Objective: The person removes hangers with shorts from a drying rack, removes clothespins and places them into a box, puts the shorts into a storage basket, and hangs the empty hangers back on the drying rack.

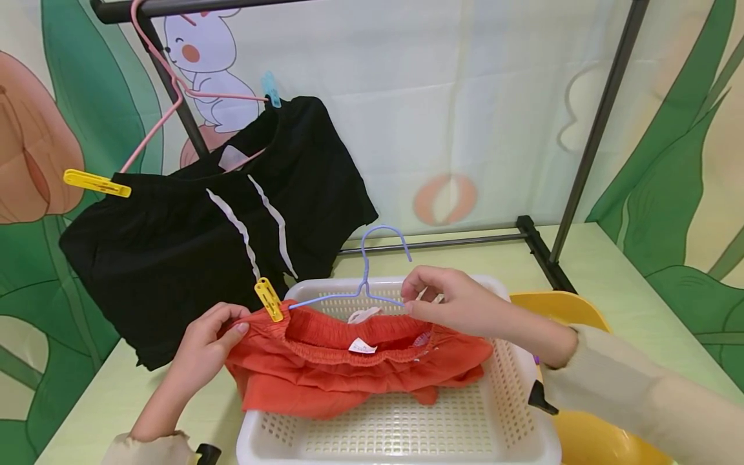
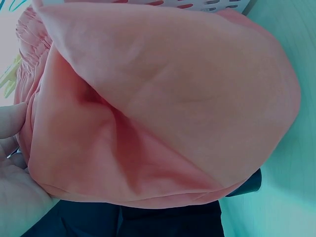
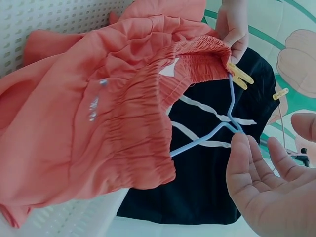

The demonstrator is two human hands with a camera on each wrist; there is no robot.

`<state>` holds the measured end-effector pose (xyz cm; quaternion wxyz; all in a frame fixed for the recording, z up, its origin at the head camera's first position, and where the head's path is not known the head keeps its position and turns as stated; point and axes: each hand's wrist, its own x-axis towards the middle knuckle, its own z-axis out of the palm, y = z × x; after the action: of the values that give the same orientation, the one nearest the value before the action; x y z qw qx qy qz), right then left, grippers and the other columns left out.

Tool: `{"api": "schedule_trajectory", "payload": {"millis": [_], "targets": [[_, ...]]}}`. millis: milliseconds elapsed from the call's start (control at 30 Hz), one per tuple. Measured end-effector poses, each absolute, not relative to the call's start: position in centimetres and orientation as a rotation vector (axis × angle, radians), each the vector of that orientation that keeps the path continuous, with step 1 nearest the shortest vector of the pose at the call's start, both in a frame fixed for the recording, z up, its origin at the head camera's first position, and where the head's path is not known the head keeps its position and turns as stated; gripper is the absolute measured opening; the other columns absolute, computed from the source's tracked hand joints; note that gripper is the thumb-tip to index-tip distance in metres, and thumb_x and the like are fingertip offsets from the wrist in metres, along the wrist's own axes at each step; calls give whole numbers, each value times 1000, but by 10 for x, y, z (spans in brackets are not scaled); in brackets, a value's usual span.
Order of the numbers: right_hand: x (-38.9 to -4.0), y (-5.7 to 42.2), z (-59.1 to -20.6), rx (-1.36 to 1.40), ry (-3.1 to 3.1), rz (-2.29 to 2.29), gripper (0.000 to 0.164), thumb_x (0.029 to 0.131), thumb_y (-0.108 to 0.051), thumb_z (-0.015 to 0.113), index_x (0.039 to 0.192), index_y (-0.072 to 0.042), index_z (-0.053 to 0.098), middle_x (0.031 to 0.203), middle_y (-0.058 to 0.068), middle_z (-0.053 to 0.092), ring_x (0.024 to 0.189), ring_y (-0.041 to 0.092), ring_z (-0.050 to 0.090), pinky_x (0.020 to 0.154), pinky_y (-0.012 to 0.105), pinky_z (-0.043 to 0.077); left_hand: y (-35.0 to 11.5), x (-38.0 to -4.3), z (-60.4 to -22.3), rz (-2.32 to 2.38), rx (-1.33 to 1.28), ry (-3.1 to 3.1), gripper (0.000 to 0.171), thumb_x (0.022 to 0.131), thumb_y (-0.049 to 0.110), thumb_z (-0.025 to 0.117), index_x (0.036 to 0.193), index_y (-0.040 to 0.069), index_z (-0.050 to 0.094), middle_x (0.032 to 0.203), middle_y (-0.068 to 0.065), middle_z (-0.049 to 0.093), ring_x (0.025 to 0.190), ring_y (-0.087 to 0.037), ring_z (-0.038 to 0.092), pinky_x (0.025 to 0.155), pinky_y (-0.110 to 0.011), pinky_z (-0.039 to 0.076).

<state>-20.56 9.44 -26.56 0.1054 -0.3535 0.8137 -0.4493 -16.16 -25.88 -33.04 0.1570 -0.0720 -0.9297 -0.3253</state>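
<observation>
Orange-red shorts (image 1: pixel 325 381) with a gathered elastic waistband hang over the white basket. A blue hanger (image 1: pixel 325 298) lies at the waistband, its hook up. One yellow clothespin (image 1: pixel 268 299) clips the waistband's left side at the hanger's left end. My left hand (image 1: pixel 200 345) pinches the shorts just left of that clothespin; in the left wrist view the fabric (image 2: pixel 173 98) fills most of the picture. My right hand (image 1: pixel 444 294) is at the hanger's right arm, thumb apart from the loosely bent fingers (image 3: pixel 242 158), fingertips right by the blue wire.
Black shorts (image 1: pixel 174 258) with white drawstrings hang at left from a pink hanger (image 1: pixel 159 123), clipped by a yellow clothespin (image 1: pixel 95 183) and a blue clothespin (image 1: pixel 270 89). The white basket (image 1: pixel 523 413) stands below, a yellow tub (image 1: pixel 587 310) to its right. A black rack (image 1: pixel 599 129) stands behind.
</observation>
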Motion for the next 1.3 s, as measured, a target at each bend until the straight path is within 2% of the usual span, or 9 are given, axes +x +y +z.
{"api": "schedule_trajectory", "payload": {"millis": [367, 967, 1300], "targets": [[-206, 79, -261, -1032, 2398, -1290, 14, 83, -16, 58, 96, -12, 55, 94, 0, 57, 81, 15, 55, 68, 29, 47, -258, -161, -329, -937, -208, -2665, 10, 86, 4, 52, 93, 4, 59, 87, -5, 55, 74, -8, 44, 60, -17, 44], [-211, 55, -255, -1080, 2402, -1288, 16, 83, -18, 58, 96, -9, 55, 93, -1, 58, 81, 14, 56, 67, 28, 47, -258, -161, -328, -963, -200, -2680, 11, 87, 5, 51, 95, 4, 58, 89, -6, 54, 74, -12, 45, 59, -17, 46], [-216, 42, -257, -1216, 2480, -1232, 19, 82, -18, 60, 97, -9, 55, 94, 1, 58, 79, 11, 55, 65, 23, 47, -258, -161, -327, -968, -187, -2693, 11, 87, 5, 50, 95, 3, 57, 89, -7, 54, 75, -14, 46, 59, -17, 46]]}}
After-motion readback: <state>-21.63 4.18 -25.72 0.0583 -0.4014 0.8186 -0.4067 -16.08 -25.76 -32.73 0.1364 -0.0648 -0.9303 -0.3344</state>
